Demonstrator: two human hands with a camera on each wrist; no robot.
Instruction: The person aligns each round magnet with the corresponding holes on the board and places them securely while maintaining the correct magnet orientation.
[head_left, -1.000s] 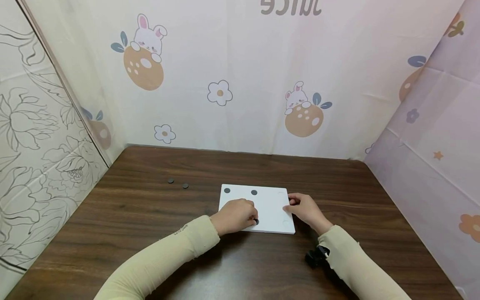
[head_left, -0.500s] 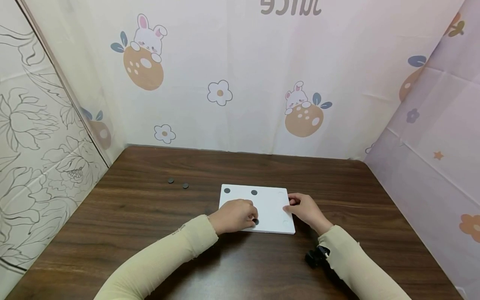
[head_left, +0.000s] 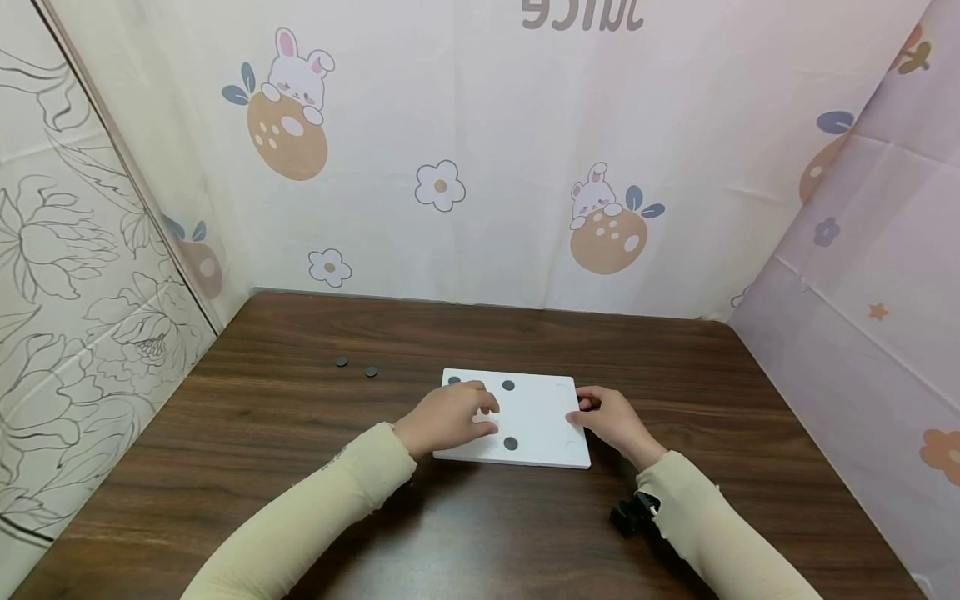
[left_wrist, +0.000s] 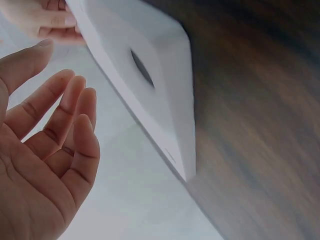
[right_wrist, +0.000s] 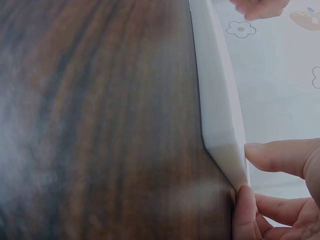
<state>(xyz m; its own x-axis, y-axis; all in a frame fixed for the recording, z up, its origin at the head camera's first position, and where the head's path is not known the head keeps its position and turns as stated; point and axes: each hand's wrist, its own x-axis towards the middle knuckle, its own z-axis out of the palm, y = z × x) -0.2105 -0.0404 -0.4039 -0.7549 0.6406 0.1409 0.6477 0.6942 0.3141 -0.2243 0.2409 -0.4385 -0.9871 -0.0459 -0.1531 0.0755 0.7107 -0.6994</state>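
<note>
A thin white rectangular board (head_left: 536, 425) lies flat on the table. Dark round discs sit on it: one disc (head_left: 508, 385) at its far edge, another disc (head_left: 511, 443) near its front edge, and a third at the far left corner, partly behind my left hand (head_left: 442, 417). That hand hovers over the board's left part, thumb and fingers apart, holding nothing; the left wrist view shows its palm beside the board. My right hand (head_left: 611, 421) grips the board's right edge, thumb on top and fingers (right_wrist: 245, 212) against the side.
Two loose dark discs, a left disc (head_left: 342, 362) and a right disc (head_left: 371, 372), lie on the brown wooden table (head_left: 300, 417) left of the board. Faint round marks (head_left: 572, 445) show at the board's right corners. A patterned curtain (head_left: 510, 167) hangs behind the table.
My left hand has let go of the disc near the front edge and moved left and slightly away, its fingers spreading. The right hand and the board have stayed put.
</note>
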